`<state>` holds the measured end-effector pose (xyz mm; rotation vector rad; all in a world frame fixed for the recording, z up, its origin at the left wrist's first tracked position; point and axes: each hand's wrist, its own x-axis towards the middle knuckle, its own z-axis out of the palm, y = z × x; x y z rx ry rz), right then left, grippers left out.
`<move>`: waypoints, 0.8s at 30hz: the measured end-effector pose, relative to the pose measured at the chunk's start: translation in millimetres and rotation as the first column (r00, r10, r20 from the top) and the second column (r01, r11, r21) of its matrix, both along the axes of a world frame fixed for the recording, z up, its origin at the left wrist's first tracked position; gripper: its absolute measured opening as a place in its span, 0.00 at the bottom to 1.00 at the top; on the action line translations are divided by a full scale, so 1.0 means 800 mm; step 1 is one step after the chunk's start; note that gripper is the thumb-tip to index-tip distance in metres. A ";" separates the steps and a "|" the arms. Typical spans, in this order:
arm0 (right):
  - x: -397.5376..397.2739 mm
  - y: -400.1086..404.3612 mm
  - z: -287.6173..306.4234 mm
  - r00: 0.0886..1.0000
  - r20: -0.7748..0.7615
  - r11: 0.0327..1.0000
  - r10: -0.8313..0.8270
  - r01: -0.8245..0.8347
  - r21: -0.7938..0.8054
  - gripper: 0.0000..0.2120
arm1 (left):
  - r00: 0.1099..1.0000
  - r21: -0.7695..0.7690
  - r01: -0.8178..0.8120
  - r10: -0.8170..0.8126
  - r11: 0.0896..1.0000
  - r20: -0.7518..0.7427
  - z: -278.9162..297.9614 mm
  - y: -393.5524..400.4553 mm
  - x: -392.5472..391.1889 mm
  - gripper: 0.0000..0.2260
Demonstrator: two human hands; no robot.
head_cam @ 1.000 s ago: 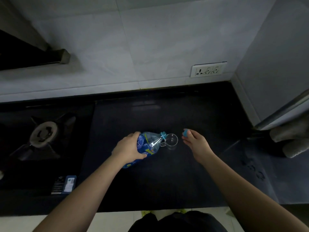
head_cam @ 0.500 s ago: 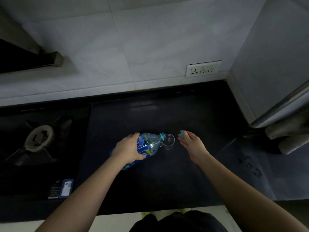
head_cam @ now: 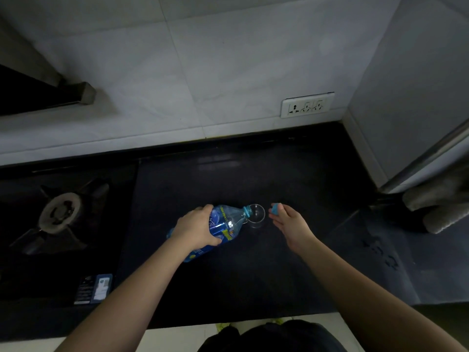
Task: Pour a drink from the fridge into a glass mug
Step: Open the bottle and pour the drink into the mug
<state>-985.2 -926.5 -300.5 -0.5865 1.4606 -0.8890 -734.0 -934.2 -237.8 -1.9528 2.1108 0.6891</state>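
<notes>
at frame centre my left hand (head_cam: 196,228) grips the clear plastic bottle with blue label (head_cam: 223,226), tipped so its neck meets the small clear glass mug (head_cam: 256,219) on the black counter (head_cam: 253,275). my right hand (head_cam: 288,221) pinches the blue cap (head_cam: 275,208) just right of the mug. i judge pouring is underway; filling and recapping remain.

1. Your left hand (head_cam: 196,228) is curled around the body of the bottle (head_cam: 223,224), knuckles up, tipping it on its side.
2. Your right hand (head_cam: 289,221) hovers to the right, fingers loosely bent, pinching the blue cap (head_cam: 274,208) at the fingertips.
3. Both forearms reach forward, bare, converging toward the middle.
</notes>
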 end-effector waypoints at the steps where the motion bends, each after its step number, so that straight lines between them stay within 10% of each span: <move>1: 0.001 0.001 0.001 1.000 0.001 1.000 -0.002 0.002 0.002 0.16 | 1.000 0.003 0.001 -0.001 1.000 -0.001 0.000 0.000 0.000 0.43; 24: 0.001 0.000 0.005 1.000 -0.005 0.999 -0.012 0.012 0.042 0.16 | 0.998 0.030 0.044 -0.045 0.999 0.051 0.006 -0.011 -0.001 0.44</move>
